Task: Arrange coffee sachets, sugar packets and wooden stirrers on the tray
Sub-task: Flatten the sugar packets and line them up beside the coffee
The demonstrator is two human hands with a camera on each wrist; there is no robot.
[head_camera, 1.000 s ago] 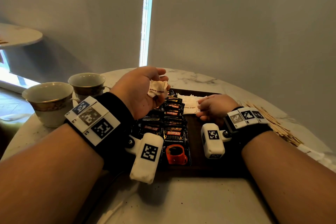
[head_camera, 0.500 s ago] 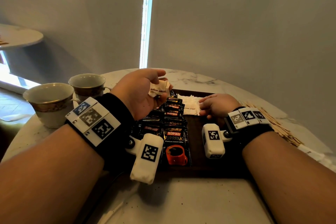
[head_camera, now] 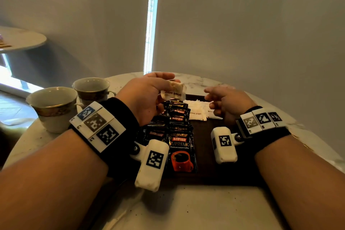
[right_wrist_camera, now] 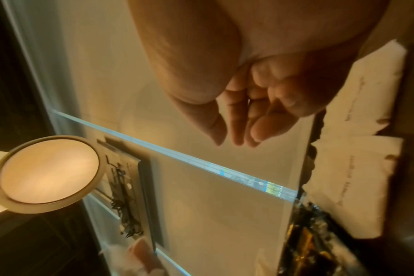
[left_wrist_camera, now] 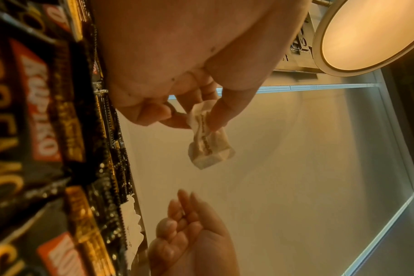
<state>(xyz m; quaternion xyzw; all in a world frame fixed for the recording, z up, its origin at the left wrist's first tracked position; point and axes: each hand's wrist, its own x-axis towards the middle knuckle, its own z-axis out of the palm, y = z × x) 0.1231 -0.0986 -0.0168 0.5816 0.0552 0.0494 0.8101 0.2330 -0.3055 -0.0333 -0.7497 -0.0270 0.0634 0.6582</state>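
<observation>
Cream paper brown sugar packet (head_camera: pixel 173 91), crumpled, light and soft, is pinched at its upper end by the left hand (head_camera: pixel 147 97) above the dark tray (head_camera: pixel 203 147); best held by an edge. Right hand (head_camera: pixel 227 101) empty, fingers loosely extended.

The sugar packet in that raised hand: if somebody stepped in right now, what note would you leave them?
Left hand pinches a crumpled brown sugar packet above the tray.
Right hand is open, empty, over the laid sugar packets.
Done: Kopiko coffee sachets overlapped in rows on the tray's left side; a few sugar packets down.
Left: place the held packet; wooden stirrers lie off the tray, on the table.
</observation>
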